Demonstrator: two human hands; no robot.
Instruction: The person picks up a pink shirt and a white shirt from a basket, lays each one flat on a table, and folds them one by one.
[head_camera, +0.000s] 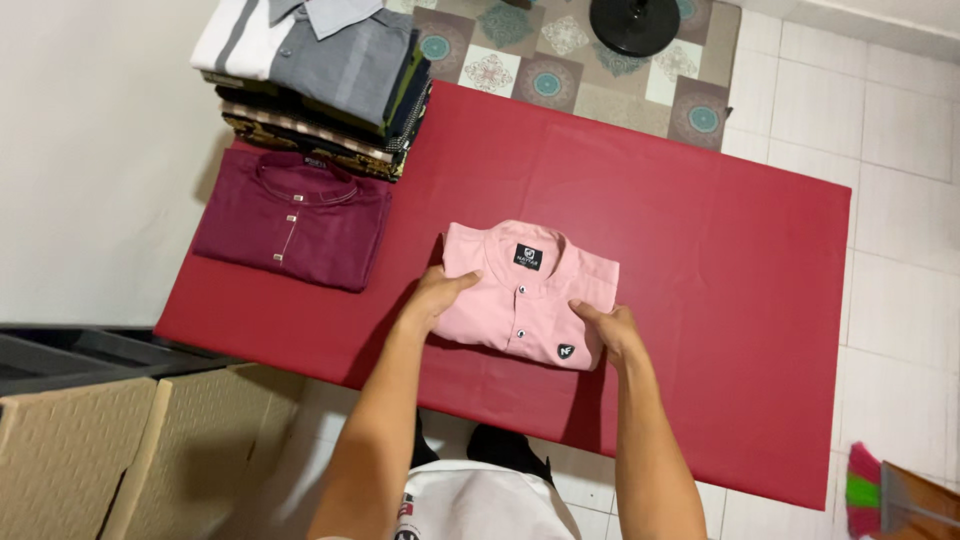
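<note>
A folded pink shirt (535, 275) with a dark collar label and small buttons lies near the middle of the red table (720, 260). My left hand (437, 294) grips its left edge, fingers on top of the fabric. At the shirt's lower right edge, my right hand (610, 328) holds the fold beside a small dark chest badge. Both forearms reach in from the bottom of the view.
A folded maroon shirt (292, 220) lies at the table's left end. Behind it stands a stack of folded clothes (318, 85), a grey and white shirt on top. Cardboard boxes (120, 450) sit lower left, a patterned rug (580, 65) and black round base (634, 22) beyond.
</note>
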